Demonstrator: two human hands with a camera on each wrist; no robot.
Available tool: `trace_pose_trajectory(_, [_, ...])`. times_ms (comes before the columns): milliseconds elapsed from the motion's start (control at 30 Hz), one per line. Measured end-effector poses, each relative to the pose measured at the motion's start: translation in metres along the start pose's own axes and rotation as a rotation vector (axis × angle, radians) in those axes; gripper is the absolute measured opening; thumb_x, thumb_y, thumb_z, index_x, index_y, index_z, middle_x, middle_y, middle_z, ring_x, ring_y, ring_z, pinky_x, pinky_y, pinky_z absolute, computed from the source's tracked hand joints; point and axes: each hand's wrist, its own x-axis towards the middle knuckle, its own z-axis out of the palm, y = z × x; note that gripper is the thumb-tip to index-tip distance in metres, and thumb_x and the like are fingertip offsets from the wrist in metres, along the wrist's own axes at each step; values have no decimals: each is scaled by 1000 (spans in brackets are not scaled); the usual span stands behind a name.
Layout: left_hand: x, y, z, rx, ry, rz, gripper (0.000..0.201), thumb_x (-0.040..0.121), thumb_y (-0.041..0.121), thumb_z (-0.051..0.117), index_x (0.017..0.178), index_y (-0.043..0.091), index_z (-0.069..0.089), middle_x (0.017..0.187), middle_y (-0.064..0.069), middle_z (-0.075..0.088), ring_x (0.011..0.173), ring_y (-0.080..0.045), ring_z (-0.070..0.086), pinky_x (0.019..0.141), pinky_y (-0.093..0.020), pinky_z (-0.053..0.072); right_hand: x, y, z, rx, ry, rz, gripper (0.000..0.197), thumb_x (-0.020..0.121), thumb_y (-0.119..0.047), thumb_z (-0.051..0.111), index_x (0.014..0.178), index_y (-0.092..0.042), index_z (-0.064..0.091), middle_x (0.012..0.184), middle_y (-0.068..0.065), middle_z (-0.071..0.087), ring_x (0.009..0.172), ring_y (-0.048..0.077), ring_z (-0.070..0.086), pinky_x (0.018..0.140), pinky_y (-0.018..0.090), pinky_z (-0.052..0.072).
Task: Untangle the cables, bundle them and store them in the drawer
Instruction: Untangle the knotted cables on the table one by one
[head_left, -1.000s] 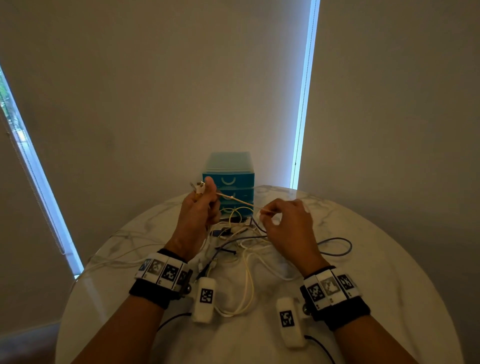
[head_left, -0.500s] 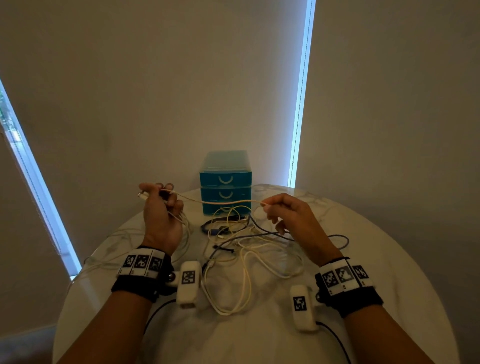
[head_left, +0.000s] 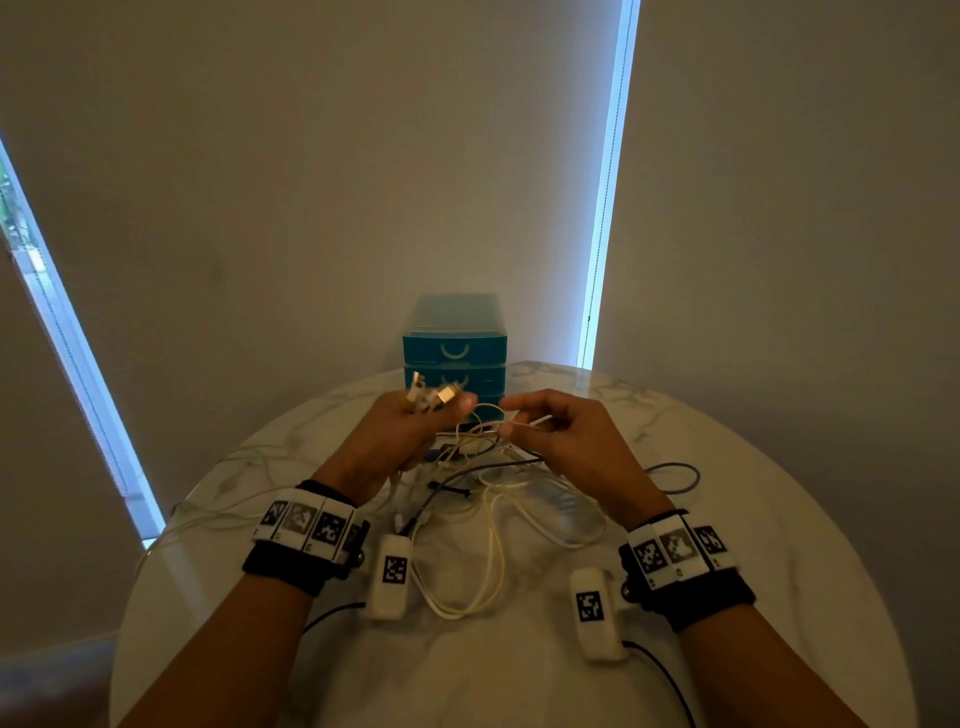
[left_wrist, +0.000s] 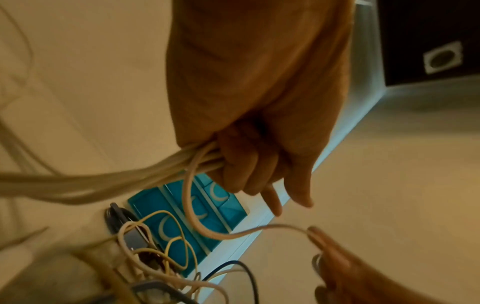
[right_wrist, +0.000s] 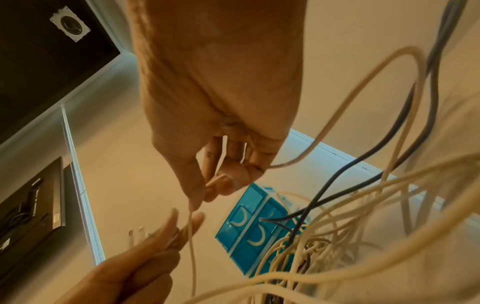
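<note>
A tangle of white, cream and dark cables (head_left: 488, 488) lies on the round marble table (head_left: 779, 519). My left hand (head_left: 410, 426) is raised over it and grips a bunch of white cable strands (left_wrist: 166, 174); several plug ends (head_left: 431, 395) stick up from its fingers. My right hand (head_left: 561, 431) is close beside it and pinches one thin white cable (right_wrist: 217, 181) between thumb and fingers. That cable (left_wrist: 233, 232) runs in a short loop across to the left hand. A teal three-drawer box (head_left: 454, 353) stands behind the hands, all drawers closed.
The drawer box stands at the table's far edge against the wall. A dark cable loop (head_left: 675, 478) lies right of the tangle. Loose white cable (head_left: 218, 509) trails towards the left rim. Bright window strips (head_left: 602, 208) flank the wall.
My left hand has swung back from the far left to the middle, now beside the right hand, with plug ends held upright. The stretched cable between the hands has gone slack into a short loop.
</note>
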Motion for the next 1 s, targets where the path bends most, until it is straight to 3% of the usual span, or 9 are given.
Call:
trace_pose_trajectory(67, [-4, 1, 6, 116, -68, -32, 27, 93, 49, 79, 79, 27, 80, 53, 9, 50, 45, -5, 35, 44, -21, 29, 0, -3, -1, 62, 4, 6, 33, 89, -16, 87, 120, -22, 77, 95, 0, 80, 77, 8, 73, 59, 13, 50])
trace_pose_trajectory(133, [-5, 1, 9, 172, -97, -12, 30, 94, 46, 79, 68, 30, 76, 51, 13, 53, 42, -2, 39, 44, -18, 32, 1, -3, -1, 61, 12, 24, 35, 88, -11, 86, 120, -19, 74, 96, 1, 81, 79, 11, 75, 59, 14, 51])
trace_pose_trajectory(233, [-5, 4, 7, 68, -8, 87, 18, 98, 34, 76, 85, 22, 78, 54, 15, 56, 43, 0, 44, 45, -15, 35, 2, 4, -3, 26, 72, 62, 30, 87, -6, 86, 113, -16, 74, 94, 1, 81, 76, 11, 74, 56, 12, 50])
trace_pose_trajectory(400, [7, -4, -11, -273, 157, 207, 29, 102, 34, 70, 115, 9, 78, 61, 4, 32, 52, -13, 20, 44, -27, 17, 2, 14, -8, -76, 112, 134, 16, 87, -36, 88, 92, -23, 81, 82, -8, 80, 75, 3, 72, 65, 20, 52])
trace_pose_trajectory(467, [9, -4, -15, -379, 237, 210, 29, 101, 35, 70, 114, 11, 77, 58, 6, 29, 49, -10, 19, 45, -29, 13, -1, 12, -7, -77, 63, 141, 17, 88, -40, 86, 90, -24, 81, 84, -8, 81, 80, 5, 75, 71, 26, 55])
trace_pose_trajectory(600, [16, -8, -26, -537, 487, 140, 16, 103, 34, 69, 104, 19, 73, 52, 11, 34, 44, -5, 25, 40, -20, 20, -4, 4, -12, -82, -12, 100, 20, 93, -38, 82, 97, -19, 82, 85, -3, 83, 85, 10, 78, 79, 21, 57])
trace_pose_trajectory(733, [21, -19, -39, -556, 595, 14, 16, 104, 27, 68, 90, 21, 67, 51, 10, 37, 49, -8, 27, 39, -20, 23, -2, -4, -16, 225, 22, 36, 22, 95, -24, 79, 114, -14, 79, 93, 7, 82, 86, 16, 76, 84, 24, 59])
trace_pose_trajectory(867, [17, -15, -26, -402, 469, 19, 22, 102, 33, 72, 86, 22, 63, 54, 9, 38, 52, -10, 27, 41, -22, 24, 0, -4, -13, 158, 124, 0, 16, 97, -29, 78, 107, -17, 82, 91, 2, 81, 77, 11, 68, 76, 28, 56])
trace_pose_trajectory(1000, [-2, 4, -1, 1, 35, 35, 37, 97, 56, 71, 106, 20, 78, 56, 7, 46, 47, -9, 35, 43, -20, 30, -3, -5, -6, 35, 42, 10, 13, 96, -30, 79, 106, -22, 83, 92, -4, 82, 80, 4, 72, 75, 22, 53])
